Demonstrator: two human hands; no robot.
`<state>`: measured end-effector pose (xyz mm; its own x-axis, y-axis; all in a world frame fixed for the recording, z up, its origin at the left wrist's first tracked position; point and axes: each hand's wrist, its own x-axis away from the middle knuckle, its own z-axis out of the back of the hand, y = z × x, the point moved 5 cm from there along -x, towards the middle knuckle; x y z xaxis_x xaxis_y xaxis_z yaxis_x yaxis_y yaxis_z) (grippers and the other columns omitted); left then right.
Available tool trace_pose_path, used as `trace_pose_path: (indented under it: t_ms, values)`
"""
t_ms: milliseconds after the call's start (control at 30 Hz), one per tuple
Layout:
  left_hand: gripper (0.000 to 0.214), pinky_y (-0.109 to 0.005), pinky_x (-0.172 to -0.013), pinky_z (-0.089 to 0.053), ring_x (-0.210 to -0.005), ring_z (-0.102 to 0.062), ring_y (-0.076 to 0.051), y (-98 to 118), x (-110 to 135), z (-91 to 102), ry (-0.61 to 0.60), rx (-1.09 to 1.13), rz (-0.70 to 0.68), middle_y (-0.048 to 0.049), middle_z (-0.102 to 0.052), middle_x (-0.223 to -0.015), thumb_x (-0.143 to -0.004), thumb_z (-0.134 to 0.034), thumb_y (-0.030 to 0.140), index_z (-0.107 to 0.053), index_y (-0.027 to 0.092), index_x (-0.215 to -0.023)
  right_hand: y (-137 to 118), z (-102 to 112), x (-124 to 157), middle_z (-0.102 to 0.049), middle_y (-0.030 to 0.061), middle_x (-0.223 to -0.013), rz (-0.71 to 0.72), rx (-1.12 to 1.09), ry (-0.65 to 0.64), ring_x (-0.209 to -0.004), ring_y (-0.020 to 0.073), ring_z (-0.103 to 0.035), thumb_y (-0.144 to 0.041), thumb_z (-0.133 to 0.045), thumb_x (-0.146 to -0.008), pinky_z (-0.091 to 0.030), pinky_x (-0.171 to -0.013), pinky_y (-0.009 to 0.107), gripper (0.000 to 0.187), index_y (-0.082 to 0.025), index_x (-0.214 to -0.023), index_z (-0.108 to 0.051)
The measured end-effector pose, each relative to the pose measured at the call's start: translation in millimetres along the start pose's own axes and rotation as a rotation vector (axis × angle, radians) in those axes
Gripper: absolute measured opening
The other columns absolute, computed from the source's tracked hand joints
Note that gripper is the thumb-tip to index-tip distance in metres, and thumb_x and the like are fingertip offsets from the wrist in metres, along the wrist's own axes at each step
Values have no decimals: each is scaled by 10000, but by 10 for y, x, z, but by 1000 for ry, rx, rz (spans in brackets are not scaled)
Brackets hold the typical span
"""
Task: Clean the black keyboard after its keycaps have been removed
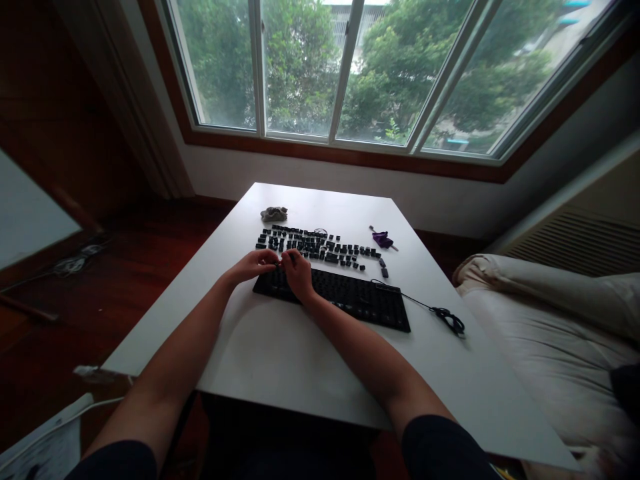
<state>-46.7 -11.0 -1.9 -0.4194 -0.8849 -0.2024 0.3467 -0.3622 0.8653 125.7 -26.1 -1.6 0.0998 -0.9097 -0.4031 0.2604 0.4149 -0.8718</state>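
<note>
A black keyboard [350, 297] lies on the white table, tilted slightly in view. Loose black keycaps [330, 256] are spread in rough rows just behind it. Over the keyboard's left end, my left hand [253, 265] has thumb and fingers drawn together. Close against it on the right, my right hand [299, 275] is closed in a pinch, its fingertips nearly meeting the left ones. Whatever sits between the fingertips is too small to make out. My right hand and forearm hide part of the keyboard.
A crumpled grey cloth [274, 214] rests at the table's back left. Toward the back right lies a purple cloth [382, 239]. The keyboard's bundled cable [449, 321] is near the right edge of the table [280, 360]. A cushioned seat [540, 320] stands beyond that edge.
</note>
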Motion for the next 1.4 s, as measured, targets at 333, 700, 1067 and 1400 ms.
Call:
trace_pose_path:
  t_ms: [333, 700, 1067, 1400]
  values:
    - [309, -287, -735, -468, -798, -614, -151, 41, -17, 17, 195, -96, -55, -36, -674, -938, -804, -752, 396, -628, 177, -984, 113, -26, -55, -718, 5, -766, -74, -138, 25, -686, 174, -697, -402, -508, -915, -538, -673, 266, 211, -217, -939, -606]
    - [302, -295, -777, -498, -844, -620, -168, -12, -28, 33, 288, 58, -25, -47, -679, -932, -869, -646, 441, -646, 173, -1007, 174, -118, -43, -743, 39, -883, -117, -289, -40, -804, 189, -732, -477, -510, -930, -593, -669, 284, 284, -219, -999, -605]
    - [467, -327, -875, -506, -991, -641, -215, -105, -18, -29, 135, 171, 48, -96, -715, -1090, -889, -635, 514, -675, 152, -1182, 145, -83, -40, -711, 27, -853, -60, -259, -31, -770, 174, -699, -489, -489, -943, -589, -684, 281, 305, -215, -976, -620]
    - [480, -336, -947, -505, -1061, -650, -224, -105, -2, -39, 185, 206, 42, -92, -712, -1138, -829, -717, 513, -674, 166, -1158, 203, -98, -58, -685, 16, -818, -91, -214, -32, -739, 168, -666, -492, -487, -941, -582, -655, 271, 309, -220, -974, -629]
